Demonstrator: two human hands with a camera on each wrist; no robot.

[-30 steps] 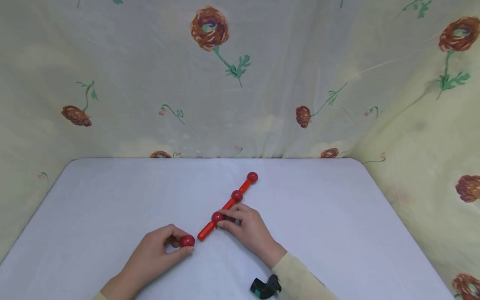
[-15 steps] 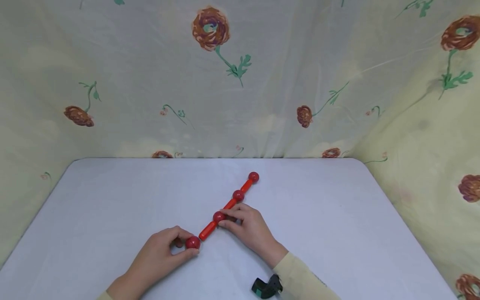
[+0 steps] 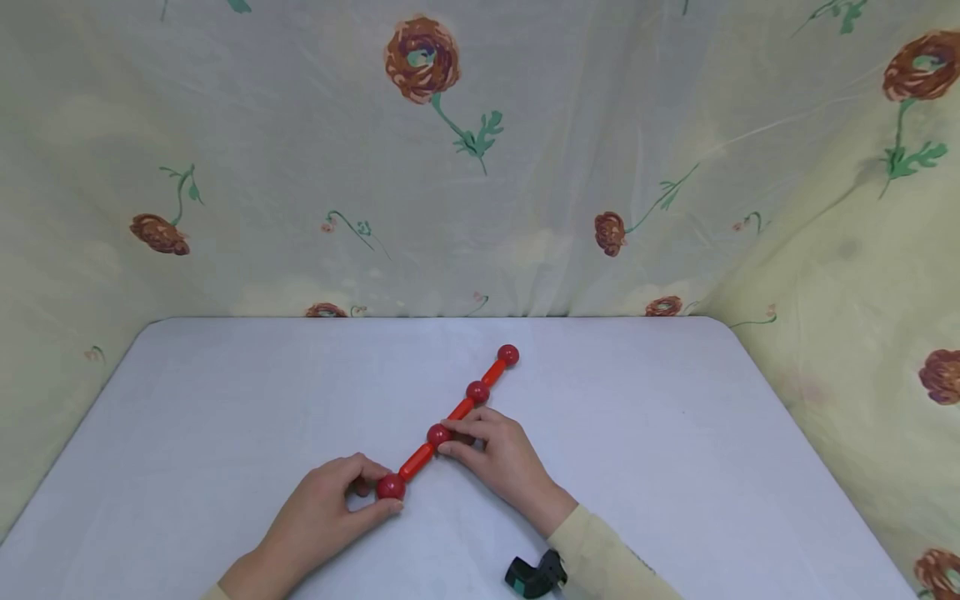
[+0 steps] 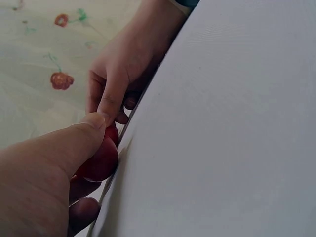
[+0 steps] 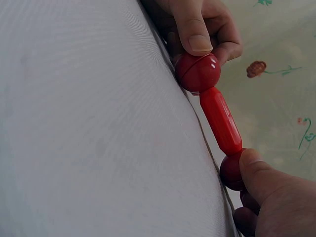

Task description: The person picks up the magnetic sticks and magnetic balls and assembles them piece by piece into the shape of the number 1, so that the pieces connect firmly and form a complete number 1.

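A straight chain of dark red balls and bright red rods runs diagonally over the white table in the head view. At its near end my left hand point(image 3: 318, 512) pinches a red ball point(image 3: 391, 487) between thumb and fingers. That ball meets the end of the nearest red rod point(image 5: 220, 121), as the right wrist view shows. My right hand point(image 3: 506, 462) pinches the following ball point(image 3: 438, 434) at the rod's other end. Farther off, another ball point(image 3: 477, 392) and the far-end ball point(image 3: 507, 355) continue the line, joined by rods.
The white table point(image 3: 675, 450) has a floral cloth point(image 3: 525, 167) hanging behind it and at its sides. A black curved device point(image 3: 536, 575) is beside the right sleeve point(image 3: 600, 550) near the front edge.
My left hand has moved right with its ball, closing the gap to the free end of the nearest rod. My right hand keeps its hold on the chain.
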